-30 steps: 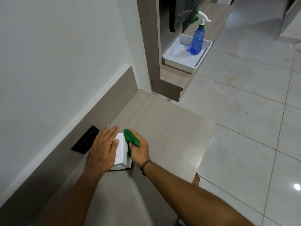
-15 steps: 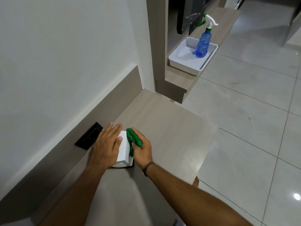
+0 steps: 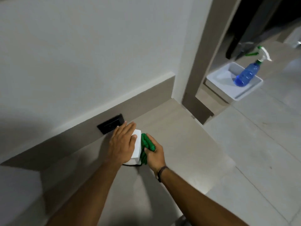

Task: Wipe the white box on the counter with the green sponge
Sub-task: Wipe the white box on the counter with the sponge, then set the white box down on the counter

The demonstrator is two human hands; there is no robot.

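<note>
A small white box (image 3: pixel 136 148) stands on the beige counter (image 3: pixel 179 144) close to the wall. My left hand (image 3: pixel 122 144) lies flat over its top and left side, holding it in place and hiding most of it. My right hand (image 3: pixel 154 154) grips a green sponge (image 3: pixel 145 146) and presses it against the box's right side. A dark band circles my right wrist.
A black wall socket (image 3: pixel 111 123) sits in the backsplash just behind my left hand. Farther right, a white tray (image 3: pixel 244 93) on a lower shelf holds a blue spray bottle (image 3: pixel 247 72). The counter edge drops to a tiled floor (image 3: pixel 260 144) on the right.
The view has swung left and nearer, blurring the scene. Both hands stay on the box; the sponge has slid slightly along the box's right side.
</note>
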